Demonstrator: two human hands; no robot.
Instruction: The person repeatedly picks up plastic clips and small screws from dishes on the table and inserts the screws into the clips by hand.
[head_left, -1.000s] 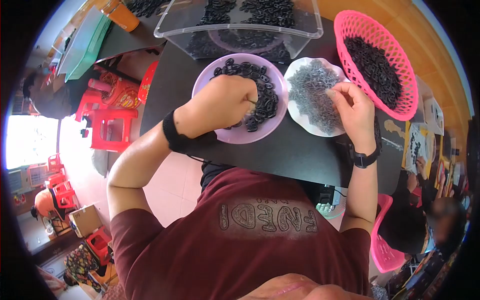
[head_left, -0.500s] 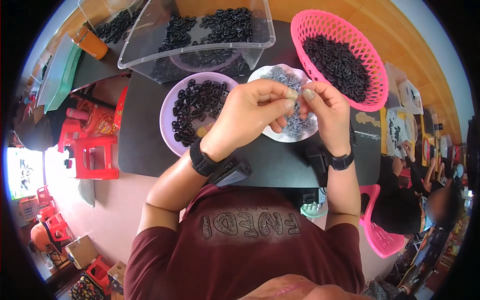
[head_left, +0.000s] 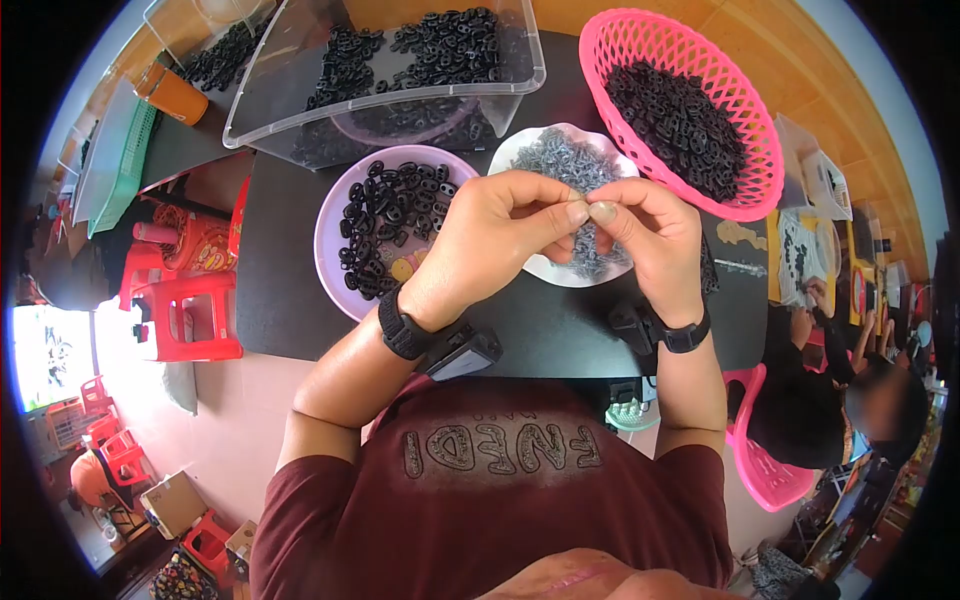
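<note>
My left hand point(head_left: 510, 222) and my right hand point(head_left: 650, 225) meet fingertip to fingertip over a white scalloped plate point(head_left: 512, 150). Thumb and forefinger are pinched together on each; whatever they hold is too small and hidden to name. Heaped on the plate are many small grey, spring-like pieces point(head_left: 565, 158). Left of my left hand, a lilac bowl point(head_left: 328, 235) holds loose black oval pieces with holes point(head_left: 385, 200). Beyond my right hand stands a pink lattice basket point(head_left: 755, 130) filled with small black pieces point(head_left: 675, 125).
Behind the bowl, a clear plastic bin point(head_left: 390, 108) contains more black parts. An orange cup point(head_left: 172, 92) and green basket point(head_left: 130, 150) are at far left. Red stools point(head_left: 190, 310) stand on the floor. Other people point(head_left: 885, 400) sit at the right, near a pink chair point(head_left: 760, 460).
My fingertips have drawn closer together and dipped slightly toward me, showing more of the grey pieces. The whole view has shifted a little. The containers stay in place.
</note>
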